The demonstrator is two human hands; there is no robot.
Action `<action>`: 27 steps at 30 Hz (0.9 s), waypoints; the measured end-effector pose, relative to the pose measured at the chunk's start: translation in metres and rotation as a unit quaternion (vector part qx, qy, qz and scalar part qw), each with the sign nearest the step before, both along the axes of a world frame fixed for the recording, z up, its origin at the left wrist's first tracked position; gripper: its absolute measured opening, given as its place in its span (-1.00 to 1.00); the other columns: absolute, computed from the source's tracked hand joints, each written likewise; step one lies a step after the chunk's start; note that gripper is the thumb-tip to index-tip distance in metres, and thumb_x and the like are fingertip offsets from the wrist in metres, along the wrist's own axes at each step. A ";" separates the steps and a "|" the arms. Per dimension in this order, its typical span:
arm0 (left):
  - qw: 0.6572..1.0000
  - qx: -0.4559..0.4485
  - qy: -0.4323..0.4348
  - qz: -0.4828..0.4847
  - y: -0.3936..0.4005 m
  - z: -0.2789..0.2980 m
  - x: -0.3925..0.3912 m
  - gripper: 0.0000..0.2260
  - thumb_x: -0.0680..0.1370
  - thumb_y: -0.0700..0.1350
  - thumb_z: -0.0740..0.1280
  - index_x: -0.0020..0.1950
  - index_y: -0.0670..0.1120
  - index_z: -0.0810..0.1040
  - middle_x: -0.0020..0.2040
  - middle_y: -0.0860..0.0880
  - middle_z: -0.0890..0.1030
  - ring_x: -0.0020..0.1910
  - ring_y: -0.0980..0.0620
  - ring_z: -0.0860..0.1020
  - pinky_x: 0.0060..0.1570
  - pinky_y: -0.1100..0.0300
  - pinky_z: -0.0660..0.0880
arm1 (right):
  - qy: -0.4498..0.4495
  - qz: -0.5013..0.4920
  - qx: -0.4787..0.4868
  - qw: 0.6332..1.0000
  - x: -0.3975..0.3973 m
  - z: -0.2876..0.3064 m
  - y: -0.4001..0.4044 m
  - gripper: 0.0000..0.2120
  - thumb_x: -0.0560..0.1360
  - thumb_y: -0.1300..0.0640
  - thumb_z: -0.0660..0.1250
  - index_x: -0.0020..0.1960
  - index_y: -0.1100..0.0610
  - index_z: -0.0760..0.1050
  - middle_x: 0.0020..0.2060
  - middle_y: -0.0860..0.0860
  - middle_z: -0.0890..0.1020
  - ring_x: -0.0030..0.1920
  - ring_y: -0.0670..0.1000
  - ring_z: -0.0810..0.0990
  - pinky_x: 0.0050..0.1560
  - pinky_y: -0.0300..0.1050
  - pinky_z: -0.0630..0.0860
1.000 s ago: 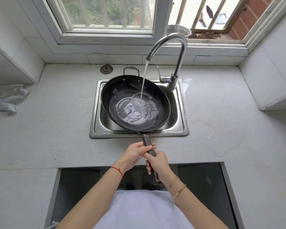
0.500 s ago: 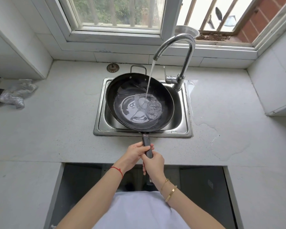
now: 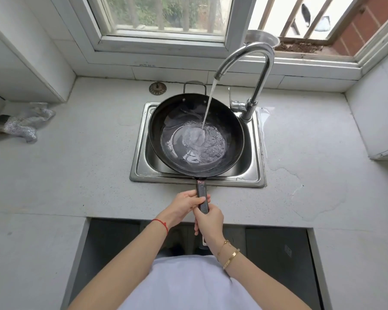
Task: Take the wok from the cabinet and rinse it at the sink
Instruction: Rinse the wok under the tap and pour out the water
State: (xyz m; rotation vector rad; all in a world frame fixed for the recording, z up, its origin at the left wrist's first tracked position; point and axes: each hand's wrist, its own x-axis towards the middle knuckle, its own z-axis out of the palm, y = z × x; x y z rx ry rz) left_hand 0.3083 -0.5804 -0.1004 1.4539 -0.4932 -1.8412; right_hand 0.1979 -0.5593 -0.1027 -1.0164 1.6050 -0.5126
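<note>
Both hands are on the handle (image 3: 202,198), one ahead of the other. The right hand (image 3: 208,222) sits nearer the body, its grip wrapped round the handle's lower stretch, fingers curled tight about it. Just ahead, the left hand (image 3: 187,203) grips the same handle closer to the pan, thumb and fingers closed over the top. Two grips, one handle, nothing else held.

Out past the counter (image 3: 76,175) edge, the wok (image 3: 196,135) hangs over the sink (image 3: 259,173), its bowl filling most of the basin, the far loop handle poking out toward the back wall. Whether its base rests on the sink I cannot tell. Water is pooling in the bottom, glinting and rippling.

Above it, the tap (image 3: 251,63) is running, the stream (image 3: 208,106) dropping just right of the bowl's middle.

So the fetching is done and this is the rinse itself, well under way by my reading. The next move likely calls for a tilt or swirl, so the pooled water washes up the dark sides, then a tip to pour it into the basin. With water in it the pan should pull forward on that long handle, so both grips want to stay firm. There is already a wet patch (image 3: 300,186) on the counter to the right, so a gentle tilt seems wise.
</note>
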 end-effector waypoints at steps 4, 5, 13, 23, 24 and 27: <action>0.999 0.003 -0.043 -0.018 0.002 -0.002 0.002 -0.70 0.55 -0.26 0.37 0.28 -0.25 0.57 0.14 -0.10 0.69 0.08 0.05 0.65 -0.04 0.34 0.56 | -0.016 0.013 0.021 1.000 0.000 -0.004 0.001 -0.83 0.57 0.10 0.35 -0.11 0.20 0.54 -0.50 0.04 0.56 -0.58 -0.03 0.53 -0.53 -0.14 0.55; 0.999 0.004 -0.049 -0.021 0.003 -0.002 0.003 -0.71 0.55 -0.26 0.37 0.28 -0.25 0.58 0.14 -0.10 0.69 0.08 0.05 0.65 -0.04 0.35 0.55 | -0.020 0.018 0.025 0.999 0.000 -0.004 0.001 -0.84 0.57 0.10 0.35 -0.10 0.20 0.54 -0.50 0.04 0.56 -0.57 -0.03 0.53 -0.53 -0.14 0.55; 0.995 0.003 -0.099 -0.007 0.005 -0.001 0.003 -0.69 0.53 -0.27 0.40 0.28 -0.22 0.59 0.18 -0.12 0.67 0.16 0.00 0.62 -0.01 0.38 0.50 | -0.048 0.082 0.065 0.993 -0.004 -0.006 -0.007 -0.85 0.61 0.04 0.31 -0.04 0.13 0.49 -0.49 0.02 0.56 -0.56 -0.04 0.55 -0.49 -0.15 0.56; 0.992 0.016 -0.125 0.006 0.003 -0.004 -0.003 -0.75 0.53 -0.22 0.41 0.21 -0.18 0.63 0.05 -0.10 0.70 0.07 0.00 0.64 0.09 0.24 0.55 | 0.016 0.312 0.028 0.950 -0.049 0.010 -0.069 -0.77 0.47 -0.03 0.47 0.02 0.09 0.58 -0.08 0.06 0.71 -0.02 0.07 0.69 0.05 0.06 0.66; 0.992 0.020 -0.125 0.006 0.002 -0.005 -0.003 -0.76 0.53 -0.20 0.41 0.19 -0.16 0.63 0.04 -0.08 0.71 0.09 -0.01 0.63 0.14 0.20 0.54 | 0.029 0.321 0.003 0.947 -0.057 0.015 -0.082 -0.76 0.47 -0.02 0.49 0.02 0.11 0.59 -0.08 0.03 0.70 -0.02 0.02 0.68 0.07 0.01 0.64; 0.991 0.036 -0.127 0.012 0.000 -0.008 -0.006 -0.72 0.53 -0.16 0.42 0.24 -0.16 0.61 0.06 -0.07 0.70 0.13 -0.02 0.63 0.17 0.17 0.54 | 0.033 0.305 -0.067 0.949 -0.074 0.030 -0.125 -0.72 0.49 0.00 0.47 0.12 0.12 0.59 -0.01 -0.04 0.68 0.03 -0.07 0.65 0.12 -0.18 0.59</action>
